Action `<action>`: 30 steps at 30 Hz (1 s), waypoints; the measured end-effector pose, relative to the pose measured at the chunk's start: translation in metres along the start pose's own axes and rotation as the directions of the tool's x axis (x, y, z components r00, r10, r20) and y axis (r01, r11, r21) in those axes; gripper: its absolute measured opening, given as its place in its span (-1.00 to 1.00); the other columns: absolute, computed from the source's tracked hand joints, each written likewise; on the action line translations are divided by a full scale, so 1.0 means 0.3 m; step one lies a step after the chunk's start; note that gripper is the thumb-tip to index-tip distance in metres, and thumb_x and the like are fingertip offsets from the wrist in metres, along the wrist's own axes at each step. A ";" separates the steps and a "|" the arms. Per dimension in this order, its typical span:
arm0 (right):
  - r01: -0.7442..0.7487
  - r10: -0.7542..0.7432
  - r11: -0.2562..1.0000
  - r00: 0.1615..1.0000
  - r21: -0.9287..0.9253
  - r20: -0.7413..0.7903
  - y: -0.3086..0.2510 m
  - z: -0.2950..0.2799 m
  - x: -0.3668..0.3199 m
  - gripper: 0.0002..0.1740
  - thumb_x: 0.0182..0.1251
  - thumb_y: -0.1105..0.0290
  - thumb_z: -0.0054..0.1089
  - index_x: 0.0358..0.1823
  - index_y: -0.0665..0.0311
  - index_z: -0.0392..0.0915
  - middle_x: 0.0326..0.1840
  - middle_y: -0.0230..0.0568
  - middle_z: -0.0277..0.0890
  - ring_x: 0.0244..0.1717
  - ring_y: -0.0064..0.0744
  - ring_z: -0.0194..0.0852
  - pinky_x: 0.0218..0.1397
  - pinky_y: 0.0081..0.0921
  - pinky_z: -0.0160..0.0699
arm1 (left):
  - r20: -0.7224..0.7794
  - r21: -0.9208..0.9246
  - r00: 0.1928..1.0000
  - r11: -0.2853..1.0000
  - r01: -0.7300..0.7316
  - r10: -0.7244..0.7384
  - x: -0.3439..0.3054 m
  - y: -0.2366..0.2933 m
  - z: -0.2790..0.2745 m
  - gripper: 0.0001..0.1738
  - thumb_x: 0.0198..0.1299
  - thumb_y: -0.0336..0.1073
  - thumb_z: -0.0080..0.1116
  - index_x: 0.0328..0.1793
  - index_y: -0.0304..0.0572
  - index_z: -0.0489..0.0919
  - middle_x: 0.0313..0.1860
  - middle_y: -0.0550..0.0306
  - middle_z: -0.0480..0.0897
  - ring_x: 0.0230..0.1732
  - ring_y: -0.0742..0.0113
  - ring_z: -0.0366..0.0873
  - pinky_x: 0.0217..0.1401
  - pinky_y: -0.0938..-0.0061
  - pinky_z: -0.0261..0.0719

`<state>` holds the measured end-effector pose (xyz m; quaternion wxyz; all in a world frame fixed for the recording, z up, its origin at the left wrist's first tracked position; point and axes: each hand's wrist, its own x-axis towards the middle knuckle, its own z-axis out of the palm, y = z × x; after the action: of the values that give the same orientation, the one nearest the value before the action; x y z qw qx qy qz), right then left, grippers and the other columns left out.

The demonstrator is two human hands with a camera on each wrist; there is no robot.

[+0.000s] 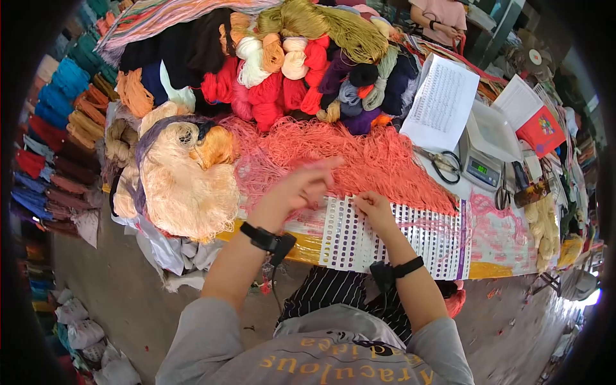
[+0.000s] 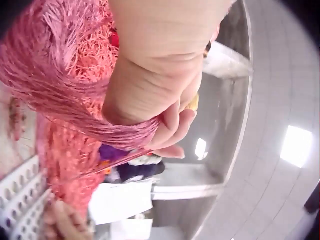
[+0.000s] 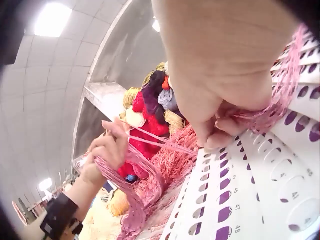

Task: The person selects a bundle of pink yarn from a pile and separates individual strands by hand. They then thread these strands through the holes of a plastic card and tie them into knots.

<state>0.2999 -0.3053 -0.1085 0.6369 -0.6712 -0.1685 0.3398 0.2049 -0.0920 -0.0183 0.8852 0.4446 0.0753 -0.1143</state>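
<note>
My left hand (image 1: 296, 190) is raised over the heap of coral-pink yarn (image 1: 385, 163), left of the white strips. A pink skein (image 2: 75, 97) loops over this hand, and its fingers curl round the strands. Thin pink strands (image 3: 165, 142) stretch from it toward the right hand. My right hand (image 1: 375, 210), fingertips together, pinches pink yarn (image 3: 272, 117) at the far end of the white punched strips (image 3: 250, 180). These strips lie side by side, with rows of numbered holes showing purple beneath. In the head view the left hand is blurred.
Large cream skeins (image 1: 186, 186) lie at the left, with bundled coloured yarn (image 1: 269, 90) along the back. To the right are printed sheets (image 1: 443, 96), black-handled scissors (image 1: 446, 168) and a digital scale (image 1: 484, 168). Another person (image 1: 443, 19) is at the far back.
</note>
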 end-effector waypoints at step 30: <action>-0.009 0.010 0.996 1.000 -0.093 0.008 -0.006 0.032 -0.006 -0.80 0.34 0.32 0.04 -0.21 0.32 0.49 -0.40 -0.32 0.53 -0.41 -0.57 0.48 -0.35 -0.62 0.45 | -0.263 0.171 0.893 0.928 -0.331 0.366 -0.484 0.711 -0.048 -0.57 0.42 -0.11 -0.23 0.17 -0.30 0.41 -0.58 0.35 0.39 -0.81 0.69 0.06 -0.80 0.79 -0.03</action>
<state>0.2924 -0.2991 -0.1059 0.6025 -0.6995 -0.1837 0.3376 0.1220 0.0626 0.1716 0.8417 0.5161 0.1161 0.1085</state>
